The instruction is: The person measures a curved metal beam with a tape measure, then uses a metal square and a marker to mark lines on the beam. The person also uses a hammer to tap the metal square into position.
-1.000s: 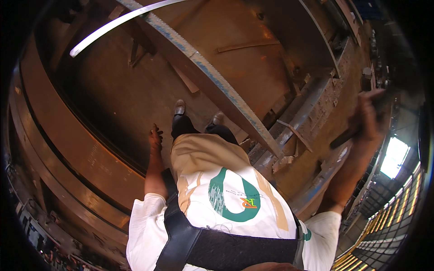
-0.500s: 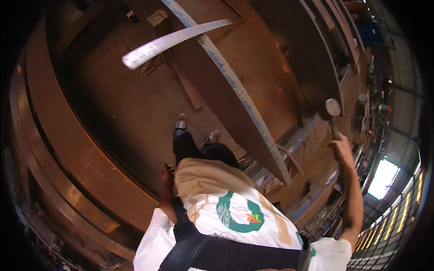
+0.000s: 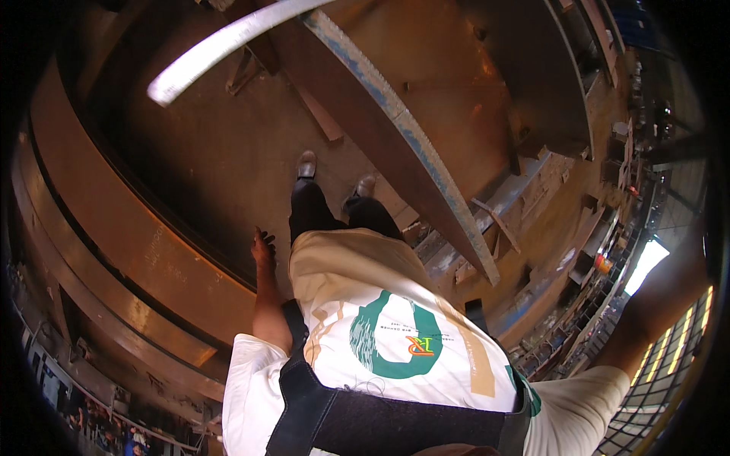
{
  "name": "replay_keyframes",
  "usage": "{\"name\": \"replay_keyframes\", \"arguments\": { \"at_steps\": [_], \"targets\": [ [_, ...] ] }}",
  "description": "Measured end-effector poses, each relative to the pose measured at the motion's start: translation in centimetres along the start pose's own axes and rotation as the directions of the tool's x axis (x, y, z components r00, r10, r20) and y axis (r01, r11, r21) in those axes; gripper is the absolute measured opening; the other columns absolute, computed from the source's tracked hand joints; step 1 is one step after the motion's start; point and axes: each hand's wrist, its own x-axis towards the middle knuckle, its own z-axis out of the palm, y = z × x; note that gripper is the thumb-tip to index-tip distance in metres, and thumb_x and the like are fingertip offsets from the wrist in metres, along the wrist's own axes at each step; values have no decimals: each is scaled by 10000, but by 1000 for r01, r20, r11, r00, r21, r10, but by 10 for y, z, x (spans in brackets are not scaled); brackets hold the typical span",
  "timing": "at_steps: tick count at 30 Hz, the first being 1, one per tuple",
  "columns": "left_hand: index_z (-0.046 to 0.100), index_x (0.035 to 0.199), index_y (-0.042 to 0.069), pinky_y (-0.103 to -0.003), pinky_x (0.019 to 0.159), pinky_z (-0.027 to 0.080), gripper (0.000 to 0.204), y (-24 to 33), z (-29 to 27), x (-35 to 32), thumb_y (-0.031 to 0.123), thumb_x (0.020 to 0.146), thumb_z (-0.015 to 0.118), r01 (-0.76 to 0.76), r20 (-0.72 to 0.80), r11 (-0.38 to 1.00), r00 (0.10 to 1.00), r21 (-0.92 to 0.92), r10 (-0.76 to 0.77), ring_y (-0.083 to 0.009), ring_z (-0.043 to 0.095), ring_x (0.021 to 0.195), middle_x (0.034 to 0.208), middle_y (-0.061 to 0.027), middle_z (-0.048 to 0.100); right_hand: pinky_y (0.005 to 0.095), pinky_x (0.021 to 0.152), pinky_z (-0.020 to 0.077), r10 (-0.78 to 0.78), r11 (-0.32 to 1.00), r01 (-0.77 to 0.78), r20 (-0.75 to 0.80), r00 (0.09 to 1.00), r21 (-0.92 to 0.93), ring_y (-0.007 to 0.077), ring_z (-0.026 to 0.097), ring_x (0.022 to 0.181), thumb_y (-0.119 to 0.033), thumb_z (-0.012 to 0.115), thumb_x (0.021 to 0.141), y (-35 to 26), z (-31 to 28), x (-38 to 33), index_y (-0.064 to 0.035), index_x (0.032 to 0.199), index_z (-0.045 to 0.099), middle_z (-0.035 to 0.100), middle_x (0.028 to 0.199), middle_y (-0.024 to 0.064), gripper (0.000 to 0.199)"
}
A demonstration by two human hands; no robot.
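Note:
My left hand [image 3: 263,248] hangs beside my left thigh with its fingers apart and nothing in it, near a long brown steel beam [image 3: 175,258]. On the right, my raised forearm [image 3: 661,300] runs out to the dark rim of the picture. The right hand itself and whatever it holds are hidden there. Ahead of me, a brown steel plate stands on edge, its rough blue-and-white top edge [image 3: 403,121] showing. A bright, curved-looking metal strip [image 3: 228,42] reaches over the plate's far end.
My shoes [image 3: 306,165] stand on the brown floor between beam and plate. Right of the plate lie steel supports [image 3: 525,186] and scrap pieces. A broad dark steel plate [image 3: 532,68] rises farther right. Barred windows [image 3: 669,357] line the right side.
My right arm has swung up and outward; the hammer it held has left the view. My left hand has moved slightly forward. The strip and plate sit higher in the picture.

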Motion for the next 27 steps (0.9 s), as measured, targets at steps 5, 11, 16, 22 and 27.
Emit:
{"name": "replay_keyframes", "arguments": {
  "at_steps": [5, 11, 16, 22, 27],
  "targets": [
    [586, 1236, -33, -308, 502, 367, 766, -62, -17, -11, 656, 900, 569, -48, 41, 998, 998, -34, 49, -141, 466, 570, 1010, -163, 700, 389, 1038, 431, -151, 953, 202, 222, 963, -227, 317, 557, 1170, -66, 599, 808, 118, 43, -99, 19, 1159, 630, 619, 1181, 202, 362],
    [595, 1220, -25, -306, 533, 411, 816, -145, -48, -15, 718, 891, 523, 103, 81, 994, 992, -25, -101, -156, 526, 631, 970, -147, 701, 314, 452, 383, 780, 413, -561, 597, -188, -717, 152, 507, 520, -106, 794, 704, 3, -18, -219, -53, 941, 568, 543, 669, 58, 331],
    [601, 1219, -36, -286, 536, 416, 823, -91, -24, -18, 716, 898, 515, -85, 129, 996, 988, 24, 82, -145, 531, 627, 943, -151, 704, 270, 404, 312, 749, 268, -808, 641, -167, -525, 96, 428, 455, -157, 790, 794, -50, -29, -199, -93, 977, 540, 493, 653, -16, 316],
    [584, 1270, -44, -283, 507, 383, 827, -60, -30, 28, 695, 900, 539, -166, 178, 984, 968, -64, 175, -136, 464, 543, 969, -184, 703, 283, 472, 416, 893, 280, -956, 387, 227, -86, 129, 521, 565, -270, 785, 818, -71, -8, -144, -42, 1511, 365, 549, 783, 39, 842],
    [592, 1246, -31, -284, 491, 368, 786, -11, -36, 7, 673, 898, 568, -12, 40, 1000, 999, -19, 13, -135, 460, 530, 962, -182, 704, 286, 516, 475, 737, 538, -774, 260, 624, 333, 142, 612, 674, -383, 734, 862, -83, -34, -62, -74, 1475, 428, 663, 982, 65, 751]
  ]
}}
